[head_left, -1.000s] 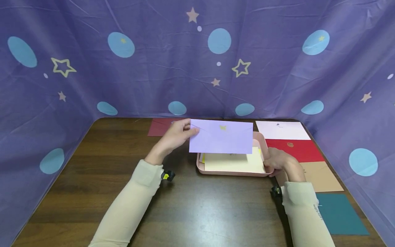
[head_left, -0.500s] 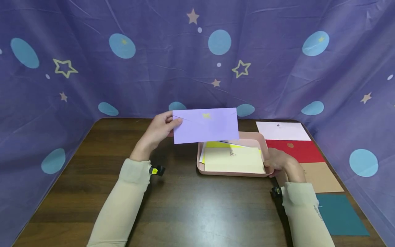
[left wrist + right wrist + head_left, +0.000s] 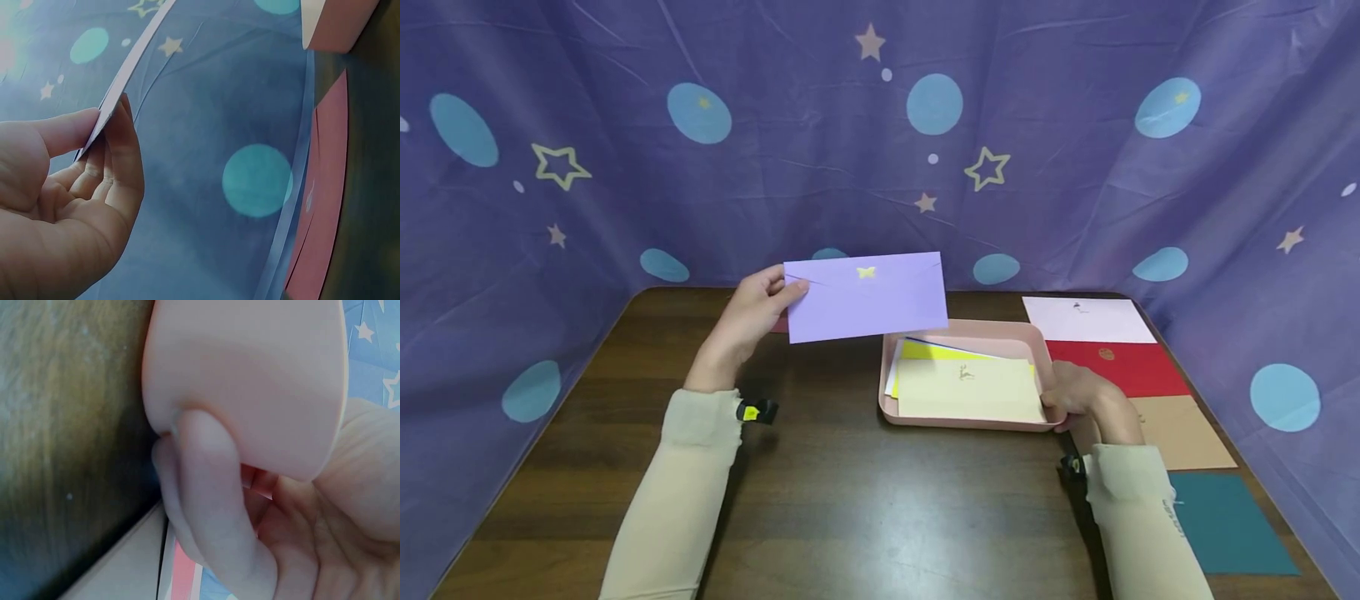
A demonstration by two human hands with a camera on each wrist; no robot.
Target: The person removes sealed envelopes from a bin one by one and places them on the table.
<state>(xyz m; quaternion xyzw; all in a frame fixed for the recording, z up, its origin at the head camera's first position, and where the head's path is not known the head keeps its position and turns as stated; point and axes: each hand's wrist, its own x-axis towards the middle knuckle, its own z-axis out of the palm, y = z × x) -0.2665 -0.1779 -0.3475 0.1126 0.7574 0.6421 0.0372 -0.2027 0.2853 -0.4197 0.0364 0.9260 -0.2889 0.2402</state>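
Note:
My left hand (image 3: 741, 321) pinches the left end of a lilac envelope (image 3: 867, 304) with a small gold butterfly, holding it above the back of the table. In the left wrist view, thumb and fingers meet on the envelope's edge (image 3: 119, 87). A pink tray (image 3: 973, 422) lies right of centre, and my right hand (image 3: 1086, 396) grips its right side. The right wrist view shows curled fingers against the tray's outer wall (image 3: 250, 375); the thumb's tip is hidden behind the wall. Inside the tray lie a cream envelope (image 3: 966, 396) on top, a yellow one (image 3: 917, 351) and something white under them.
Down the right side lie a white envelope (image 3: 1088, 321), a red one (image 3: 1123, 371), a tan one (image 3: 1183, 433) and a teal one (image 3: 1232, 521). A dusty-red envelope (image 3: 325, 169) lies at the back left, mostly hidden in the head view. A purple curtain (image 3: 820, 167) encloses the table.
My left hand has carried the lilac envelope left and slightly up, away from over the tray, uncovering the cream and yellow envelopes. My right hand has stayed on the tray.

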